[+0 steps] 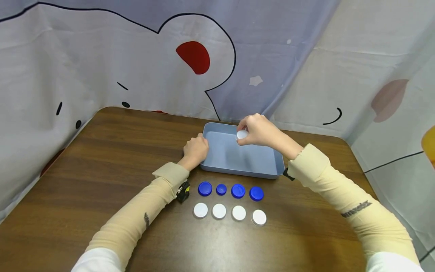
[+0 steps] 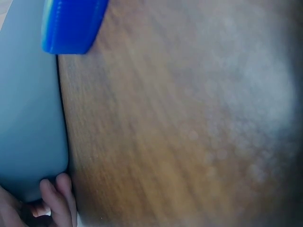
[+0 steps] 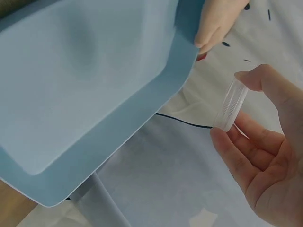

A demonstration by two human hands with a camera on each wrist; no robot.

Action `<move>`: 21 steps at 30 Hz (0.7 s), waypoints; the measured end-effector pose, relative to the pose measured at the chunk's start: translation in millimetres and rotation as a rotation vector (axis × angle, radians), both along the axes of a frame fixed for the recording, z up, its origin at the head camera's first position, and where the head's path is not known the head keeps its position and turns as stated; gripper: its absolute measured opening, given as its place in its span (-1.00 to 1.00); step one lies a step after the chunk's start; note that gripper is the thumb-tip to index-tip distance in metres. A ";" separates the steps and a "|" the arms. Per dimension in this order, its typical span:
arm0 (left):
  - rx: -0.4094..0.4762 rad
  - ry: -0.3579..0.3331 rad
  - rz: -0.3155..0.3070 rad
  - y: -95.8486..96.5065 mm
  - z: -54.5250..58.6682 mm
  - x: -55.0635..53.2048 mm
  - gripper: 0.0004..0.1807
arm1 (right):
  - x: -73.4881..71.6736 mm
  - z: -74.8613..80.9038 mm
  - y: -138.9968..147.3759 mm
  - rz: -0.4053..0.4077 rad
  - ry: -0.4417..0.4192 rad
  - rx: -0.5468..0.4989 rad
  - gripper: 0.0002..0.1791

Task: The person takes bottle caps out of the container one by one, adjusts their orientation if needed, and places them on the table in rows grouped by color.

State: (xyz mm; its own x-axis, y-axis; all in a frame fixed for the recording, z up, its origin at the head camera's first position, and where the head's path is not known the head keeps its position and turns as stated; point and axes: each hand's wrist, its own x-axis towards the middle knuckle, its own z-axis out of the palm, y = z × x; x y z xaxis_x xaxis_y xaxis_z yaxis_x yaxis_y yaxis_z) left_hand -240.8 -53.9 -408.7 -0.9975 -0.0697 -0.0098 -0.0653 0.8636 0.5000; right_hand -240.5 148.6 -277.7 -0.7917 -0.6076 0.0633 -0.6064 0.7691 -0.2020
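Note:
My right hand pinches a white bottle cap between thumb and fingertips above the back of a blue-grey tray. In the right wrist view the cap is held by its rim, with ridged sides showing, apart from the tray. My left hand grips the tray's left edge; its curled fingers show at the tray's corner in the left wrist view. Nothing lies in the visible part of the tray. In front of it stand a row of several blue caps and a row of several white caps.
Everything stands on a brown wooden table. Behind the table hangs a printed curtain, which continues along the right side. The tray sits near the table's back edge, and the cap rows lie between the two forearms.

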 end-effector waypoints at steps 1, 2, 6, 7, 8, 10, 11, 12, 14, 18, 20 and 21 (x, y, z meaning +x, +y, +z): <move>0.000 0.000 0.000 -0.2 -0.1 0.0 -0.61 | 3.4 1.0 1.5 -0.004 -0.001 -0.001 -0.75; 0.000 -0.001 0.000 -0.5 -0.3 0.0 -0.61 | 6.7 1.6 3.0 -0.010 -0.003 0.000 -0.74; 0.003 0.000 -0.003 -2.0 -0.2 0.2 -0.60 | 20.8 5.3 8.7 -0.032 -0.003 0.003 -0.73; 0.003 0.000 -0.004 -2.1 -0.4 0.2 -0.60 | 24.4 6.1 10.3 -0.035 -0.003 0.003 -0.73; 0.003 0.000 -0.004 -2.4 -0.5 0.4 -0.60 | 27.8 6.8 11.9 -0.037 0.001 0.004 -0.73; 0.003 -0.001 -0.004 -2.7 -0.5 0.4 -0.60 | 35.0 8.5 15.0 -0.040 0.007 0.002 -0.74; 0.002 -0.001 -0.005 -2.7 -0.6 0.4 -0.60 | 38.4 9.0 16.7 -0.042 0.011 0.000 -0.74; 0.002 -0.002 -0.005 -2.8 -0.4 0.4 -0.60 | 41.9 9.3 18.4 -0.045 0.015 -0.002 -0.74; 0.003 -0.004 -0.003 -2.5 0.2 0.7 -0.60 | 48.8 9.0 22.8 -0.051 0.035 -0.002 -0.73; -0.001 -0.004 -0.008 -2.0 0.7 1.3 -0.59 | 63.3 5.4 33.1 -0.064 0.055 0.000 -0.70; -0.004 0.001 -0.008 -1.9 0.6 1.2 -0.60 | 69.9 2.5 39.6 -0.061 0.066 0.010 -0.70; -0.006 0.003 -0.006 -1.9 0.8 1.3 -0.61 | 73.2 1.0 42.9 -0.061 0.066 0.014 -0.70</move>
State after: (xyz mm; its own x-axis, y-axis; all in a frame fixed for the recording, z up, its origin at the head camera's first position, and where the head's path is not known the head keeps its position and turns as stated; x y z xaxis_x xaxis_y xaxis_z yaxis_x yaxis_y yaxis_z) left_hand -239.5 -55.8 -407.9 -0.9980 -0.0634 -0.0063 -0.0582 0.8668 0.4952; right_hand -167.3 191.5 -276.7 -0.8216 -0.5597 0.1083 -0.5701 0.8073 -0.1526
